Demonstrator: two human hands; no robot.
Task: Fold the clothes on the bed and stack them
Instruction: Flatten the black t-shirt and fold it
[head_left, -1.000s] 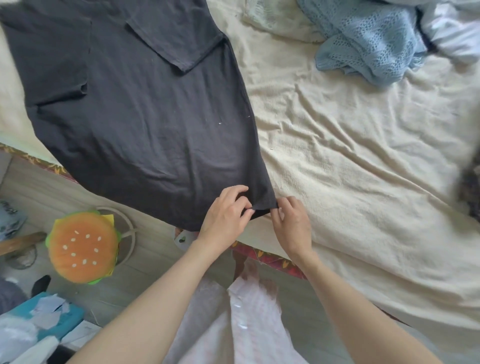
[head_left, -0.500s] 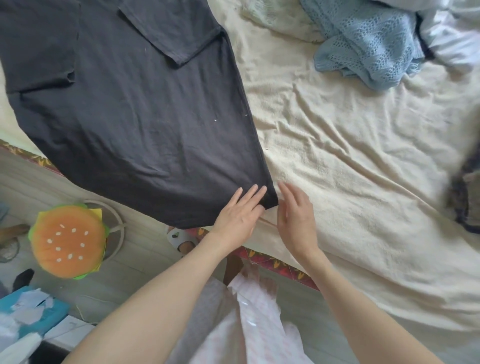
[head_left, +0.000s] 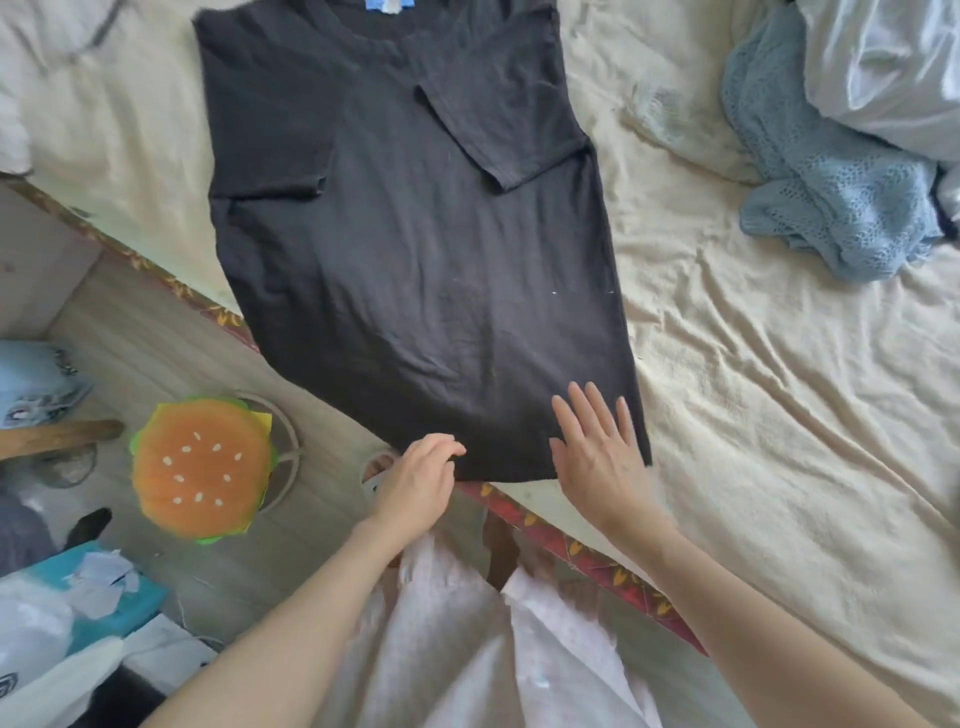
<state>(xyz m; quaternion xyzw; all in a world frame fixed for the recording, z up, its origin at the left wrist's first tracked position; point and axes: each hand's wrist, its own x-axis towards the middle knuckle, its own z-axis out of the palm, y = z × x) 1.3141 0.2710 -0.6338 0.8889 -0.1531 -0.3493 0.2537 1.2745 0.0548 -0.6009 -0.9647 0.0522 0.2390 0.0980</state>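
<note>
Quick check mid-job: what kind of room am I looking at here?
Most likely a lived-in home bedroom. A bed with a rumpled cream sheet fills the view, loose clothes lie on it, a black T-shirt and a blue knit garment, and a burger-shaped cushion sits on a stool beside it.

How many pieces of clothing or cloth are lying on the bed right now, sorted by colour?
Black: 1, the black T-shirt with both sleeves folded in.
Blue: 1, the blue knit, crumpled.
White: 1, the white satin cloth, bunched beside the knit.
Pale green: 1, the pale crumpled cloth.
Total: 4, all lying on the cream sheet.
</note>
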